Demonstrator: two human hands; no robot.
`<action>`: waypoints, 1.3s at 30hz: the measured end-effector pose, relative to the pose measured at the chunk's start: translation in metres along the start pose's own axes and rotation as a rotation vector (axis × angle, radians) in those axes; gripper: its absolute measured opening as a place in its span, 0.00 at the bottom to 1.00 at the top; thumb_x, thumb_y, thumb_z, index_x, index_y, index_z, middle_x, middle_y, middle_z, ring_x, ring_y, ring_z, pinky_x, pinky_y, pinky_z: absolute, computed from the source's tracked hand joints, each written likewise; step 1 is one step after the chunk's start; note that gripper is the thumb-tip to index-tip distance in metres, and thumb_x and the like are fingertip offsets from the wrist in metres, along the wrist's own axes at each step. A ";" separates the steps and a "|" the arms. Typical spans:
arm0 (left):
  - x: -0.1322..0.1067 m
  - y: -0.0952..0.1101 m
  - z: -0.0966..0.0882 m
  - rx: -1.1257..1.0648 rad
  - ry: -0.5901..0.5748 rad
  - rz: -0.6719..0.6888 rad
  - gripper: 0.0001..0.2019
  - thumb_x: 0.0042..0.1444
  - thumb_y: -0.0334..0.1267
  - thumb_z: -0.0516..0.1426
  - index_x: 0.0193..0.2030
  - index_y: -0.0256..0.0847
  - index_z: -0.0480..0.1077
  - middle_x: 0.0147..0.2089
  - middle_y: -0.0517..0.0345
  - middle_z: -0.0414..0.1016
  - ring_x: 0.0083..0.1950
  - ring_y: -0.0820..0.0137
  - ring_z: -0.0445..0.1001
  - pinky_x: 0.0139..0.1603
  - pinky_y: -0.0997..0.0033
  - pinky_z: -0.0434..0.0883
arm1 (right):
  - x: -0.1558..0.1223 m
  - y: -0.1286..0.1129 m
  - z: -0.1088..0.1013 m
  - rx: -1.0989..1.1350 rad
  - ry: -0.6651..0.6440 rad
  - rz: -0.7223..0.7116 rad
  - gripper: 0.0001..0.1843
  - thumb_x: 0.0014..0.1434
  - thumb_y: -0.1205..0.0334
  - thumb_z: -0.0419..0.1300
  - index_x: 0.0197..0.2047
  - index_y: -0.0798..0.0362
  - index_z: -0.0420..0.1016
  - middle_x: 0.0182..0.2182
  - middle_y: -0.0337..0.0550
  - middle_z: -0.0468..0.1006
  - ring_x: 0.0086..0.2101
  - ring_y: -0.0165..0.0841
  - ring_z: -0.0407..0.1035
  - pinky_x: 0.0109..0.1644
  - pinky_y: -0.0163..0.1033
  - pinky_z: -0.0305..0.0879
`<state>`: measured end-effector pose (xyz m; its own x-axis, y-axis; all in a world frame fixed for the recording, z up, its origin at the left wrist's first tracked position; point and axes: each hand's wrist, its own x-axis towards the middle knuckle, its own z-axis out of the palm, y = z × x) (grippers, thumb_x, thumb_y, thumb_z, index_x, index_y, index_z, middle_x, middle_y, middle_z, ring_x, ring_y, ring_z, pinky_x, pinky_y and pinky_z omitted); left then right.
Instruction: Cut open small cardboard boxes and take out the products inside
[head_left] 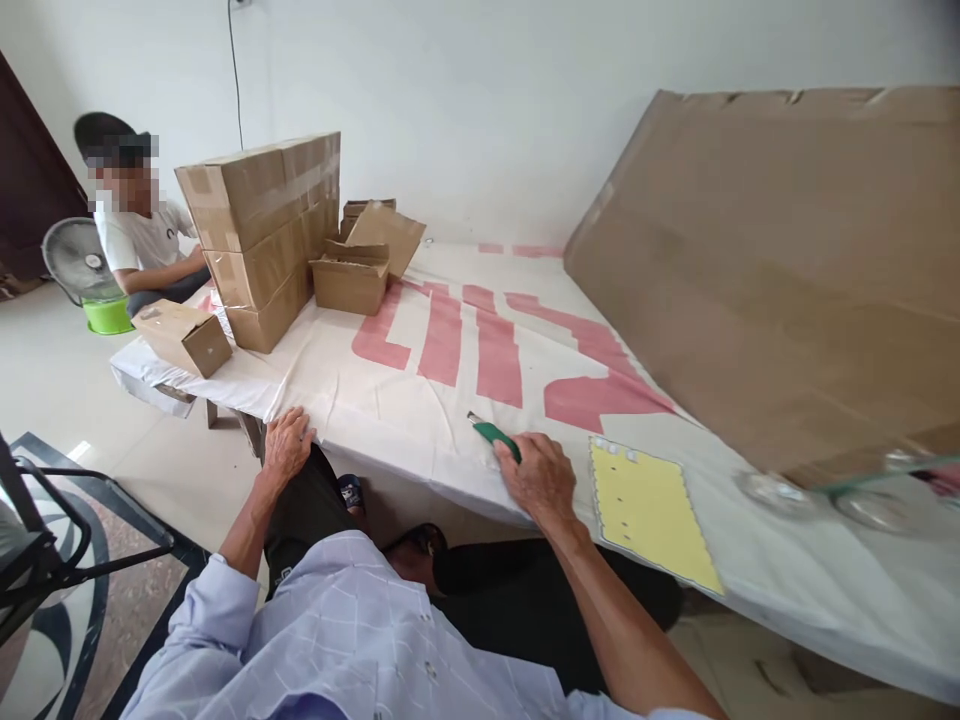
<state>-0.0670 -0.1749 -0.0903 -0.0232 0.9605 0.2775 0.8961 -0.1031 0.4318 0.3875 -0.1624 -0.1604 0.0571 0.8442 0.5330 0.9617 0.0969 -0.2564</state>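
Note:
My right hand (541, 480) is closed around a green box cutter (495, 437) whose metal tip points up and left over the cloth. My left hand (288, 443) lies on the front edge of the cloth-covered table (375, 410), fingers laid over the cloth, holding nothing. Just right of my right hand is a yellow sheet (651, 510) with a wavy border and small dark marks. The cloth is white with large red printed shapes.
Stacked taped cartons (259, 235) stand at the left, with an open carton (351, 278) beside them and a small box (184, 338) in front. A large cardboard sheet (780, 270) rises at the right, near glass items (780, 493). A person (146, 240) sits beyond the cartons, by a fan (82, 260).

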 end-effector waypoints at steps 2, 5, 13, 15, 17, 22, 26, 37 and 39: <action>0.002 -0.007 -0.005 -0.067 0.022 0.018 0.10 0.67 0.33 0.61 0.47 0.46 0.85 0.66 0.47 0.84 0.71 0.52 0.79 0.75 0.47 0.72 | -0.001 -0.001 -0.001 -0.001 0.007 -0.003 0.14 0.71 0.54 0.57 0.40 0.52 0.79 0.42 0.55 0.81 0.43 0.47 0.69 0.46 0.47 0.61; 0.011 -0.020 -0.011 -0.185 0.039 0.031 0.10 0.67 0.34 0.59 0.39 0.44 0.85 0.56 0.48 0.89 0.59 0.56 0.86 0.67 0.54 0.79 | -0.001 -0.003 -0.005 -0.002 0.002 0.014 0.13 0.70 0.54 0.57 0.40 0.52 0.79 0.42 0.55 0.80 0.43 0.47 0.68 0.46 0.47 0.61; 0.020 -0.047 -0.009 -0.375 0.078 -0.010 0.15 0.70 0.40 0.55 0.48 0.39 0.84 0.54 0.44 0.88 0.53 0.56 0.86 0.55 0.58 0.83 | 0.000 -0.004 -0.010 -0.006 -0.054 0.076 0.15 0.70 0.54 0.56 0.41 0.54 0.80 0.44 0.58 0.80 0.43 0.47 0.66 0.49 0.50 0.62; 0.016 -0.043 -0.006 -0.370 0.074 0.030 0.12 0.67 0.39 0.59 0.49 0.41 0.84 0.57 0.44 0.87 0.58 0.54 0.84 0.57 0.56 0.82 | 0.000 -0.003 -0.009 -0.007 -0.055 0.086 0.15 0.70 0.54 0.56 0.41 0.54 0.80 0.45 0.58 0.80 0.44 0.48 0.66 0.49 0.50 0.62; 0.010 -0.034 -0.001 -0.348 0.071 0.081 0.10 0.64 0.39 0.65 0.50 0.43 0.85 0.59 0.44 0.85 0.63 0.52 0.81 0.64 0.51 0.79 | 0.000 -0.002 -0.007 -0.004 -0.049 0.094 0.15 0.70 0.53 0.56 0.41 0.53 0.80 0.45 0.58 0.80 0.44 0.48 0.66 0.50 0.51 0.63; -0.004 -0.012 0.011 -0.287 0.059 0.175 0.18 0.56 0.40 0.75 0.53 0.47 0.86 0.62 0.46 0.82 0.64 0.50 0.77 0.70 0.43 0.74 | -0.001 -0.002 -0.008 0.009 -0.048 0.107 0.16 0.70 0.52 0.55 0.41 0.53 0.80 0.45 0.59 0.80 0.46 0.50 0.67 0.51 0.52 0.63; -0.005 -0.003 0.020 -0.251 0.064 0.202 0.11 0.58 0.36 0.73 0.48 0.47 0.87 0.55 0.47 0.83 0.60 0.49 0.77 0.65 0.44 0.75 | 0.000 -0.003 -0.010 0.011 -0.052 0.100 0.15 0.70 0.53 0.56 0.41 0.53 0.80 0.45 0.59 0.80 0.46 0.50 0.67 0.52 0.52 0.64; 0.001 -0.007 0.017 -0.319 0.132 0.117 0.06 0.65 0.36 0.65 0.36 0.46 0.84 0.42 0.52 0.83 0.49 0.59 0.81 0.55 0.57 0.80 | 0.001 -0.005 -0.012 -0.006 -0.063 0.113 0.13 0.70 0.55 0.57 0.42 0.52 0.79 0.46 0.58 0.79 0.47 0.49 0.67 0.52 0.51 0.64; 0.000 -0.015 0.009 -0.331 0.135 0.062 0.08 0.66 0.38 0.62 0.37 0.45 0.83 0.42 0.52 0.84 0.46 0.61 0.82 0.49 0.61 0.80 | 0.002 -0.006 -0.012 -0.015 -0.070 0.122 0.13 0.70 0.54 0.56 0.41 0.52 0.79 0.46 0.58 0.80 0.47 0.50 0.67 0.52 0.51 0.63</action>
<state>-0.0761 -0.1715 -0.1043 -0.0514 0.9094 0.4127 0.7061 -0.2591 0.6590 0.3849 -0.1681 -0.1479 0.1551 0.8840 0.4410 0.9528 -0.0160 -0.3030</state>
